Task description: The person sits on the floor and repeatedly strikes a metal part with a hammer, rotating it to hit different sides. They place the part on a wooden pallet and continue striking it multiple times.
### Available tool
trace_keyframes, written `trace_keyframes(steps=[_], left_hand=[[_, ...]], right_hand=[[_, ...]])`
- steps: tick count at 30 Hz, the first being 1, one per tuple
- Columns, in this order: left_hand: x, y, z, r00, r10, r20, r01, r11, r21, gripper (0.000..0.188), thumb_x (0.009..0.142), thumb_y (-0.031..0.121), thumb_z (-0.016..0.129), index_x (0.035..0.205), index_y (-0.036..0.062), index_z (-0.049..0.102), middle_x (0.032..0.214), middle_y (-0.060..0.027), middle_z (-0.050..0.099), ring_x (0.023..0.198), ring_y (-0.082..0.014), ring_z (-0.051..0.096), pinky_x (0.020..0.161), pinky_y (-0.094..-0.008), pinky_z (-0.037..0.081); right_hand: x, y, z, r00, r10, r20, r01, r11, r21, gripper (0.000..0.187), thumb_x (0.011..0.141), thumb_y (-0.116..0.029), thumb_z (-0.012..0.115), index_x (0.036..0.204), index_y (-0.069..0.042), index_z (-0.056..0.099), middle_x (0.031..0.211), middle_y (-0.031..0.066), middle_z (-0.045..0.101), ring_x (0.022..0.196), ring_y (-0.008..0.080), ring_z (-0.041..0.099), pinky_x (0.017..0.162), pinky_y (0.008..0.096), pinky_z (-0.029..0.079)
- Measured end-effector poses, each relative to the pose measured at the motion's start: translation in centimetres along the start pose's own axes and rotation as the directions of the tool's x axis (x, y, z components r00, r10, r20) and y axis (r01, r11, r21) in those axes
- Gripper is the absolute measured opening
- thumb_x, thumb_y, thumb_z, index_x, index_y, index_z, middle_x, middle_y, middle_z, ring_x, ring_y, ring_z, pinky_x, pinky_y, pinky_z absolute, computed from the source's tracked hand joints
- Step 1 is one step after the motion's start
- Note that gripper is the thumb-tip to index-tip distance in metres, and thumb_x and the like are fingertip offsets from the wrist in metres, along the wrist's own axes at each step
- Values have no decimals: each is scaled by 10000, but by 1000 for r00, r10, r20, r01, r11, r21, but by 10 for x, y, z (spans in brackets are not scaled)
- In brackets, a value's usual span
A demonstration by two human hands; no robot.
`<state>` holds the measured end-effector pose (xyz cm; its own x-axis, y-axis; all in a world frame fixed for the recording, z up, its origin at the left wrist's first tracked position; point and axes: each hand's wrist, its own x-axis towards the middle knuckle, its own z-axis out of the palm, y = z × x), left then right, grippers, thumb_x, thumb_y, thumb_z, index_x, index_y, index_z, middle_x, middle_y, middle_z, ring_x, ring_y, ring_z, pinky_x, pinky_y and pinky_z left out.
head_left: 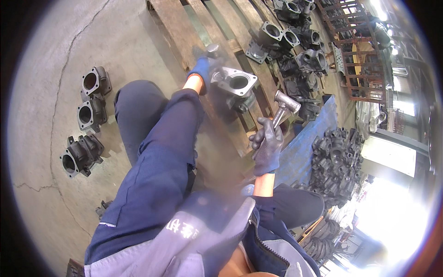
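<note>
My right hand [268,144], in a dark glove with a blue cuff, is wrapped round the handle of a hammer [287,102]. Its metal head points up and away from me. My left hand [201,70], gloved in blue and grey, is closed beside a grey metal casting [246,84] on the wooden pallet. A metal piece with a rounded end [212,48] sticks out beyond the left fingers; blur hides its kind. The casting has a square flange with corner holes and a large round opening facing up. The hammer is apart from it, to the right.
Three dark castings [85,115] stand on the concrete floor at left. More castings [272,31] crowd the far end of the wooden pallet [173,30]. At right are a blue board [304,148], a heap of dark metal parts [336,161] and a rusty metal rack [364,64].
</note>
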<state>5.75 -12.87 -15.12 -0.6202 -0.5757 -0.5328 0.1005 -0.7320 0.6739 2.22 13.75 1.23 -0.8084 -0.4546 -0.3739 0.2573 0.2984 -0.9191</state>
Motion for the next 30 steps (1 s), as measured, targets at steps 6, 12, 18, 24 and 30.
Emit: trace_keyframes(steps=[6, 12, 18, 24, 30], left_hand=[[10, -4, 22, 975, 200, 92, -220, 899, 378, 281, 875, 235, 724, 1117, 102, 674, 935, -34, 690, 810, -151, 630, 704, -313, 505], [34, -17, 25, 928, 308, 209, -372, 751, 545, 247, 870, 267, 681, 1074, 127, 694, 987, -88, 716, 899, -205, 670, 789, -334, 524], [39, -14, 20, 904, 346, 250, -415, 578, 703, 371, 915, 328, 614, 1198, 91, 645, 1059, -155, 702, 952, -306, 677, 792, -387, 540], [19, 2, 13, 999, 12, 53, -6, 994, -105, 477, 787, -211, 554, 1202, 12, 633, 1056, -78, 693, 885, -190, 667, 696, -329, 531], [0, 18, 25, 990, 108, 96, -124, 974, 191, 484, 787, -194, 588, 1214, 30, 635, 1059, -37, 696, 883, -138, 642, 740, -300, 521]], right_hand=[[28, -25, 23, 992, -63, 110, 90, 960, -266, 341, 975, -326, 609, 1072, 1, 625, 625, 11, 524, 469, 87, 489, 421, 222, 398], [32, -152, 70, 591, -721, 361, 803, 568, -180, 328, 938, -135, 399, 1108, 86, 571, 695, 77, 593, 479, 100, 503, 414, 217, 417], [65, -80, 131, 865, -376, 331, 493, 754, -433, 175, 940, -91, 537, 1074, -16, 621, 691, 35, 614, 479, 80, 509, 398, 246, 397], [75, -43, 104, 973, -108, 206, 162, 950, -269, 94, 981, -119, 561, 994, -59, 632, 659, 15, 600, 478, 63, 512, 395, 231, 369], [59, -48, 71, 855, -472, 213, 514, 721, -465, 260, 1028, -286, 544, 986, -41, 623, 620, 14, 557, 474, 66, 485, 413, 217, 365]])
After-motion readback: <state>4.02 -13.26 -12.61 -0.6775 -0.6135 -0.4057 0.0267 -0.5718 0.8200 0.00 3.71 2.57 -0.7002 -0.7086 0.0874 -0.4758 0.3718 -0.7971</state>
